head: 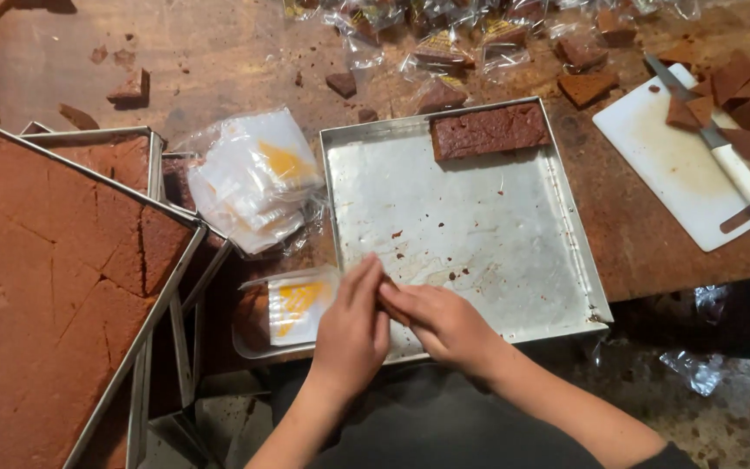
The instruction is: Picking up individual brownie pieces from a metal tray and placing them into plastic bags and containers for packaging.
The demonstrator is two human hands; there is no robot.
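Working at the near edge of the metal tray, both hands met over a small brown piece of cake, barely visible between the fingers. Left hand lay flat, fingers extended over the piece and the edge of a clear wrapper with a yellow print. Right hand was partly curled, fingertips pinching at the same spot; whether it fully gripped the piece, cannot tell.

Progress, judged from the layout: tray was nearly bare, only one long cake strip left along its far edge, plus crumbs. Wrapped pieces lay piled at the far side of the table. A stack of unused wrappers sat just left of the tray.

Much looked left: a full uncut cake slab in a tray at left, with another pan behind it. Cut triangles rested by a knife on the white cutting board, unwrapped.
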